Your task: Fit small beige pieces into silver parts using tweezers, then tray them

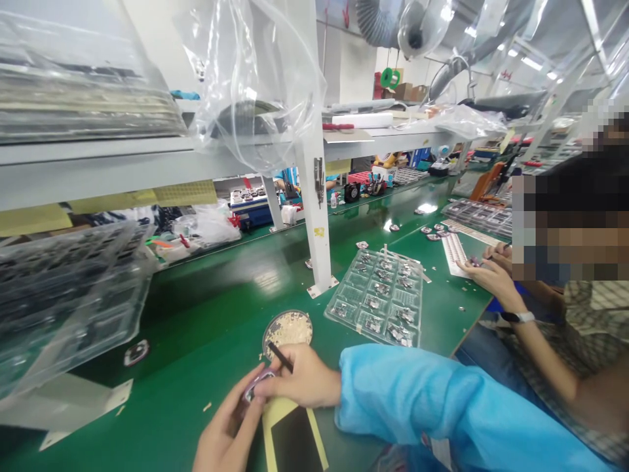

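My left hand (230, 419) grips a small rounded part (255, 387) with a purplish rim, fingers curled about its edge. From the right, my right hand (310, 375) in a blue sleeve (417, 387) pinches a dark, thin stick-like tool (280, 357), its thumb at the part's face. The kind of tool cannot be made out. Just beyond my hands is a round dish (268, 328) of small pale pieces. Under my right wrist lies a yellow-edged sheet (320, 446) with a dark middle. A similar rounded part (136, 353) rests on the green bench to the left.
A clear compartment tray (330, 313) of small parts lies beyond my right forearm. A white post (317, 216) rises from the green bench (196, 314). Stacked clear trays (113, 295) stand left. At right, a co-worker's hands (496, 278) hold a small part.
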`<action>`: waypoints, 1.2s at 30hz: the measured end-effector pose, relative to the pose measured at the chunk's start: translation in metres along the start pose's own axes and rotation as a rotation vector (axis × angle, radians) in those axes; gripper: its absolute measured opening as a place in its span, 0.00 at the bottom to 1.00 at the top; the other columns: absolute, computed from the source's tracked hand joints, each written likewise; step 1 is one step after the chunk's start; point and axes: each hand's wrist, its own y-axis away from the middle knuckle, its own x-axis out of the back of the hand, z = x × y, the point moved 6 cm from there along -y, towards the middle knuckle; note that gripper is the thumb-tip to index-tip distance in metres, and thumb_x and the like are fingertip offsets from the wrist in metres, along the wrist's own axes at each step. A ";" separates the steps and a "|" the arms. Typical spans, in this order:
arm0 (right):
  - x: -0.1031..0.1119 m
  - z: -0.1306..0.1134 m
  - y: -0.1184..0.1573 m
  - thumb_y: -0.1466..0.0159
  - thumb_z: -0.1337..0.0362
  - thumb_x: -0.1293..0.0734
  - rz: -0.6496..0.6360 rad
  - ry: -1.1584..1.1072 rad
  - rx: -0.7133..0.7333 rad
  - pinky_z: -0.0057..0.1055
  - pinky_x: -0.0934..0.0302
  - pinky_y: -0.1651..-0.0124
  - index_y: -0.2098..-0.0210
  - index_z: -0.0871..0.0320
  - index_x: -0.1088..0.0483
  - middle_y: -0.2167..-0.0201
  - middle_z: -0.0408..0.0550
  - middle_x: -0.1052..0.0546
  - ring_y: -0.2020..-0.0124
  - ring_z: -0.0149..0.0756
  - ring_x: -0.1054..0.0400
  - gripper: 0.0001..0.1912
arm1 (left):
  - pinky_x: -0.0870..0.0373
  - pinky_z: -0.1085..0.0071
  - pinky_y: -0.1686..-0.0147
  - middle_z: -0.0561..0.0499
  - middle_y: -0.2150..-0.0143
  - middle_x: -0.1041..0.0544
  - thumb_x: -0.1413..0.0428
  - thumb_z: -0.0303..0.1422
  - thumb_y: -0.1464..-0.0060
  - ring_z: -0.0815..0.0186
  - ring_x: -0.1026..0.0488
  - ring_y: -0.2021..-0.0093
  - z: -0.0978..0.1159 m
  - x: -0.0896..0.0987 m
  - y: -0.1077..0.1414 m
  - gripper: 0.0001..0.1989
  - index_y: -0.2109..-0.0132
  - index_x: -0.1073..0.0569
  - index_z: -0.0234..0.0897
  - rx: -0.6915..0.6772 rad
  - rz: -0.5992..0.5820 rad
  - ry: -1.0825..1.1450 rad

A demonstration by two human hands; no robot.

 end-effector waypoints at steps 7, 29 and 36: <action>-0.003 -0.007 0.000 0.61 0.47 0.19 0.108 0.011 0.000 0.24 0.47 0.73 0.75 0.59 0.37 0.79 0.36 0.31 0.77 0.25 0.41 0.30 | 0.27 0.71 0.69 0.49 0.71 0.22 0.37 0.53 0.53 0.61 0.25 0.69 0.012 -0.006 0.006 0.30 0.52 0.21 0.33 -0.074 0.056 -0.045; 0.008 -0.060 0.012 0.35 0.61 0.32 -0.147 0.703 0.476 0.34 0.35 0.58 0.68 0.58 0.27 0.69 0.48 0.26 0.65 0.37 0.31 0.08 | 0.34 0.71 0.67 0.50 0.68 0.24 0.44 0.32 0.40 0.66 0.30 0.67 0.027 -0.010 0.012 0.10 0.57 0.18 0.38 -0.373 -0.047 -0.271; 0.006 -0.053 0.012 0.35 0.65 0.32 -0.254 0.744 0.504 0.35 0.34 0.56 0.62 0.58 0.25 0.65 0.50 0.24 0.61 0.38 0.29 0.04 | 0.36 0.73 0.71 0.50 0.69 0.25 0.44 0.33 0.42 0.69 0.33 0.71 0.020 -0.005 0.008 0.11 0.57 0.18 0.37 -0.308 -0.016 -0.236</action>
